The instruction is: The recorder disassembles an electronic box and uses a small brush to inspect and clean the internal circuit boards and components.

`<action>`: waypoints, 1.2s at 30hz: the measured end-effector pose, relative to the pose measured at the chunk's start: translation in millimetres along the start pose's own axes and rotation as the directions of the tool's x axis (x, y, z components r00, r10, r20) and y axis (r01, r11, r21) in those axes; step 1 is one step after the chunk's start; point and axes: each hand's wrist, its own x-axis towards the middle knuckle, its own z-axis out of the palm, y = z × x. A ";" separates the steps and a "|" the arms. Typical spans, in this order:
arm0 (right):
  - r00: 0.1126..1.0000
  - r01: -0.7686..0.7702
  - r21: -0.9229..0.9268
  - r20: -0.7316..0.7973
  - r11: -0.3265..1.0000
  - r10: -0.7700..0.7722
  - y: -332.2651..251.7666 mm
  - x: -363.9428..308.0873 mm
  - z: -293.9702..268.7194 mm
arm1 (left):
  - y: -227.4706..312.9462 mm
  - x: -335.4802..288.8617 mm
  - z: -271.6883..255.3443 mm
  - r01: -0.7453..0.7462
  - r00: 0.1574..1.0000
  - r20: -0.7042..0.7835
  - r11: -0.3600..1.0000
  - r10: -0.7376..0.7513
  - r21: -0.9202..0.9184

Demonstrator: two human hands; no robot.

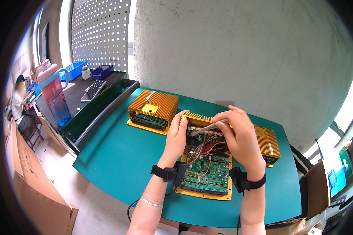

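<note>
Two gold finned boxes sit on the green bench (pixel 117 152): a closed box (pixel 153 111) at the back left, and an open box (pixel 208 156) in the middle, showing one green circuit board (pixel 206 174) and wires. The left hand (pixel 177 137) grasps its raised lid (pixel 200 119); the right hand (pixel 239 135) pinches a pale stick (pixel 206 128). Two blue bins (pixel 88 70) stand far left, their contents unclear.

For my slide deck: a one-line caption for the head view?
Left hand steadies a gold housing while right hand works tweezers above a green circuit board.
</note>
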 end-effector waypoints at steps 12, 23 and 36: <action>0.997 0.031 -0.061 -0.074 0.998 -0.036 -1.3 1.6 -0.8 | -6.4 1.6 -0.6 -0.006 1.000 -0.003 1.000 0.006 0.010; 0.992 0.022 -0.173 0.126 0.985 0.000 13.9 -8.1 29.2 | -2.1 0.5 0.5 -0.001 1.000 0.001 1.000 0.001 0.000; 0.996 0.060 -0.141 0.067 0.988 -0.051 2.9 2.2 16.2 | -2.1 -1.1 -5.1 0.016 1.000 -0.020 1.000 -0.015 0.023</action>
